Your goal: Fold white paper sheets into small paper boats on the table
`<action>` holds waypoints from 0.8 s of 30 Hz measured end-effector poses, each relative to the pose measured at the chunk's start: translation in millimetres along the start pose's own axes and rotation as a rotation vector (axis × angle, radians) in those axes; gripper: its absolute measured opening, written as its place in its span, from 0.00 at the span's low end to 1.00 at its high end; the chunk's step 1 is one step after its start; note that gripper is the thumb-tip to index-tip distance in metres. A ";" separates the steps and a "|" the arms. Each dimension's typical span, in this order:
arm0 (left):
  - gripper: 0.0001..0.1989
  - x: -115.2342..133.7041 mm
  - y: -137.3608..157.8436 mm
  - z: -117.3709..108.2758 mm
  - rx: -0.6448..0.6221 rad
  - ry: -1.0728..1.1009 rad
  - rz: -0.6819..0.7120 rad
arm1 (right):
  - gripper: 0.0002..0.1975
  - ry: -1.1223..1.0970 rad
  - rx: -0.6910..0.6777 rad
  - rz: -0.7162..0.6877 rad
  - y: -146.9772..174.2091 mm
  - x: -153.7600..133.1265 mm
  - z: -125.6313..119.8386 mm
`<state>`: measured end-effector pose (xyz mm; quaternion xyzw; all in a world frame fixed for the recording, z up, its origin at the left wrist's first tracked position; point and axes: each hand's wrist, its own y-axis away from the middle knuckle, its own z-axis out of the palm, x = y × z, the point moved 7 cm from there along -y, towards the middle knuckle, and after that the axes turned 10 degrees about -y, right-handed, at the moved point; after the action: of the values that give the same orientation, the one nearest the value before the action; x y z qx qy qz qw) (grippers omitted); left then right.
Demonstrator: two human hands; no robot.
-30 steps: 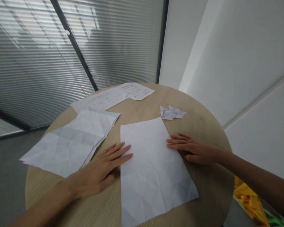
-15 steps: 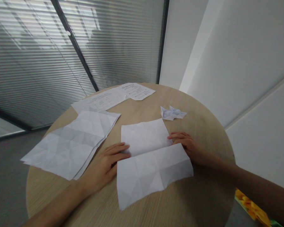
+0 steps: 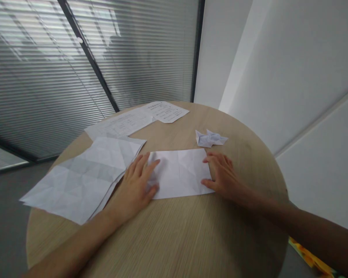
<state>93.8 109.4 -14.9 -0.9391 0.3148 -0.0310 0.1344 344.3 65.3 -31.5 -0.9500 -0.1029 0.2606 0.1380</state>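
A creased white sheet of paper (image 3: 181, 173) lies folded in half on the round table, its long near edge facing me. My left hand (image 3: 140, 179) is at its left end, fingers spread, with the fingertips over the paper's left edge. At the right end is my right hand (image 3: 220, 172), its thumb and fingers apart and touching the paper's right edge. Beyond the right hand sits a small folded paper figure (image 3: 211, 138) with pointed ends.
Several large creased sheets (image 3: 84, 177) are stacked to the left, close to my left forearm. Printed pages (image 3: 166, 112) lie at the far edge of the wooden table (image 3: 174, 239). Window blinds (image 3: 150, 58) and a white wall (image 3: 301, 69) stand behind.
The paper's near flap, which was hanging open towards me, has been folded over onto the far half. My left hand has moved up along the left edge and spread its fingers.
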 end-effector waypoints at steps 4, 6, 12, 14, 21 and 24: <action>0.38 21.2 -17.3 15.2 -0.274 0.051 0.279 | 0.45 0.017 -0.324 -0.244 -22.4 -20.8 26.6; 0.34 27.4 -25.2 21.3 -0.378 0.096 0.312 | 0.46 0.044 -0.489 -0.266 -30.0 -23.9 42.6; 0.32 36.0 -35.6 28.8 -0.218 0.032 0.197 | 0.53 0.065 -0.507 -0.357 -30.0 -29.1 58.4; 0.44 39.1 -32.4 34.1 -0.202 -0.002 0.217 | 0.56 0.069 -0.477 -0.386 -25.5 -29.3 57.1; 0.56 36.4 -27.3 39.0 -0.288 -0.059 0.314 | 0.49 0.020 -0.576 -0.462 -2.4 -24.6 43.6; 0.57 31.6 -26.2 38.1 -0.312 -0.073 0.337 | 0.45 -0.011 -0.627 -0.462 11.9 -21.5 31.9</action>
<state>139.8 119.4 -45.3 -0.8831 0.4631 0.0750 0.0019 311.0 55.0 -51.6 -0.8965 -0.3894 0.1836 -0.1047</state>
